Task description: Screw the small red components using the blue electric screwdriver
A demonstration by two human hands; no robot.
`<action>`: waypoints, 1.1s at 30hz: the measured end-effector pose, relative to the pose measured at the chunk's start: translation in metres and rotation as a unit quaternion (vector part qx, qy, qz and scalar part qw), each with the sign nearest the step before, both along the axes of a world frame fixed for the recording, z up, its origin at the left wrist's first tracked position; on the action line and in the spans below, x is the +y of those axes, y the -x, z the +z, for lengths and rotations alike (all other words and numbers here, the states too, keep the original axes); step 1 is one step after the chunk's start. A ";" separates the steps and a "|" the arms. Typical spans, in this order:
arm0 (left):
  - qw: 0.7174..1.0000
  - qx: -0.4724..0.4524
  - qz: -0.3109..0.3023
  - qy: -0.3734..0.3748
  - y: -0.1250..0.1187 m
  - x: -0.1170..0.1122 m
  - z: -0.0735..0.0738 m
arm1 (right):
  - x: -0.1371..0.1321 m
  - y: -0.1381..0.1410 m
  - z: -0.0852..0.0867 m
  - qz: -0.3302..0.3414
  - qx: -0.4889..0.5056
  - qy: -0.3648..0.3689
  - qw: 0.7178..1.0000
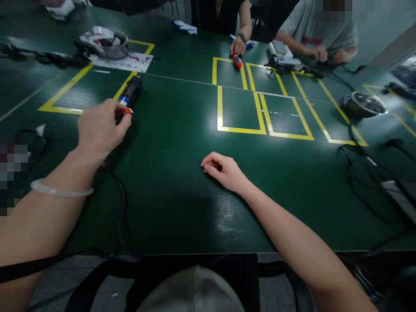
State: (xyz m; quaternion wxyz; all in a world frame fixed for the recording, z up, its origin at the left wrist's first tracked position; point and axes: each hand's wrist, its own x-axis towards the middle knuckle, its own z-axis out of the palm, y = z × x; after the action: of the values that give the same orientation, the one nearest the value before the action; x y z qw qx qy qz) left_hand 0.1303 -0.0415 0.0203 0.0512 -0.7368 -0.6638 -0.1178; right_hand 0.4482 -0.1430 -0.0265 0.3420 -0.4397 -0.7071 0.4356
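Observation:
My left hand (102,125) is closed around a dark corded electric screwdriver (130,91) at the left of the green table. The tool's black front end with a blue band sticks out beyond my fingers, tip pointing away from me. An orange and white patch shows between thumb and fingers; the rest of the grip is hidden under the hand. From beneath my wrist a black cord runs toward the near edge. My right hand (224,171) rests on the table near the middle, fingers curled in toward the thumb, with nothing visible in them.
Yellow tape boxes (242,130) mark the green table (175,208). A metal bowl (117,47) stands far left, another bowl (364,106) at right, near tangled cables (360,173). Across the table one person's hand (238,45) touches a red-and-black tool (237,61); another person sits beside.

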 end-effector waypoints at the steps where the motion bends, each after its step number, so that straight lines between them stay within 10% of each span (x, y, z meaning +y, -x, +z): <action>1: 0.999 -0.030 -0.038 0.015 -0.007 -0.004 0.003 | 0.000 0.000 0.000 -0.001 0.002 0.000 1.000; 12: 0.908 -0.167 -0.351 0.158 -0.086 -0.069 0.005 | -0.005 0.006 0.002 0.009 0.044 0.008 0.999; 33: 0.883 -0.198 -0.409 0.121 -0.091 -0.075 -0.011 | -0.006 0.009 -0.005 0.028 0.089 -0.006 0.996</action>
State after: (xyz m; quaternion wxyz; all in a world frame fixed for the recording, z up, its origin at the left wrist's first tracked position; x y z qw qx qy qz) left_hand 0.2210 -0.1170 0.0094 -0.2236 -0.9046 -0.3091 -0.1903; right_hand 0.4388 -0.1486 -0.0314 0.3943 -0.3770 -0.6885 0.4779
